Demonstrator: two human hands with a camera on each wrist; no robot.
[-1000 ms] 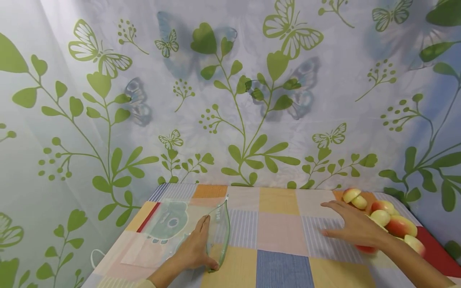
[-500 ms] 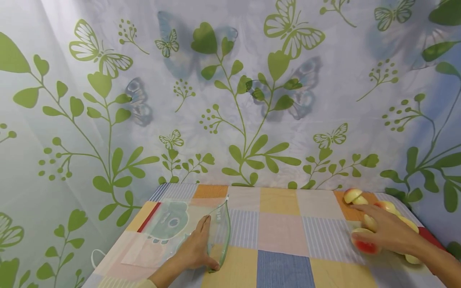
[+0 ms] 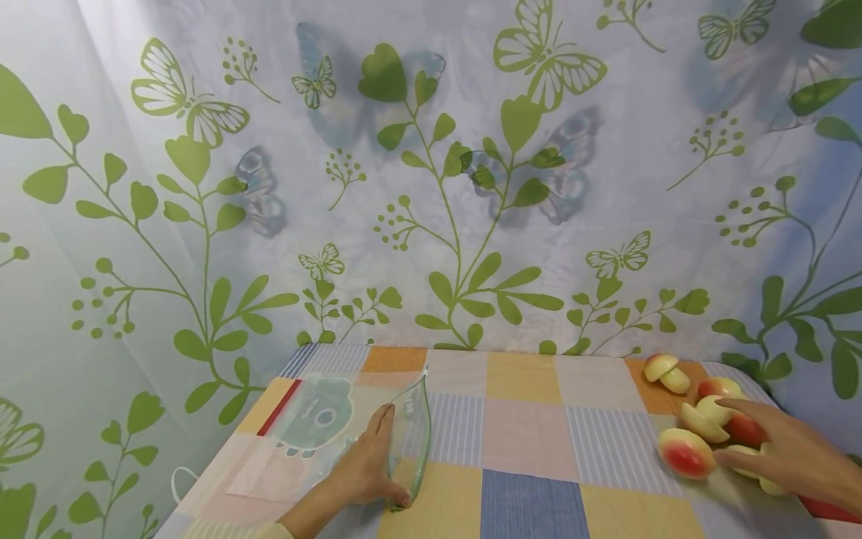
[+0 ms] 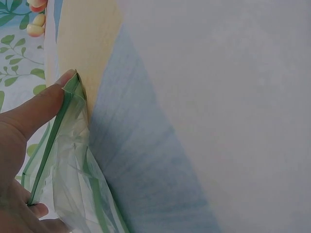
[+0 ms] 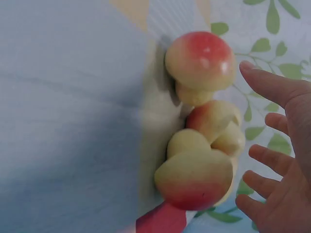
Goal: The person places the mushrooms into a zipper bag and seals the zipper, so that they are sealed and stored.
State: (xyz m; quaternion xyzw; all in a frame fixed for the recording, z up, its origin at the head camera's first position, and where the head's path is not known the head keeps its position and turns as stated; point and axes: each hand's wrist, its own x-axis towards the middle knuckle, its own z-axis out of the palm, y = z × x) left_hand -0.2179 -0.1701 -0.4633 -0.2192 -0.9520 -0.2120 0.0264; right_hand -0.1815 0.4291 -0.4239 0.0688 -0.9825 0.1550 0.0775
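Rightward now, the right hand [image 3: 791, 453] hovers spread over apple pieces [image 3: 685, 452]; left hand [image 3: 364, 468] pinches the bag [image 3: 377, 430], mouth facing right.

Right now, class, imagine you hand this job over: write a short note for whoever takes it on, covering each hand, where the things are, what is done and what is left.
Left hand: holds the mouth of the clear zip bag open at the table's left side; thumb pinches the green rim.
Right hand: open, fingers spread over the apple pieces at the table's right edge, gripping nothing.
Things: bag lies flat on the checked tablecloth; one red-skinned piece sits nearest the bag.
Done: bag opened; no fruit visible in it.
Left: probably pick up the pieces and put them in the bag.
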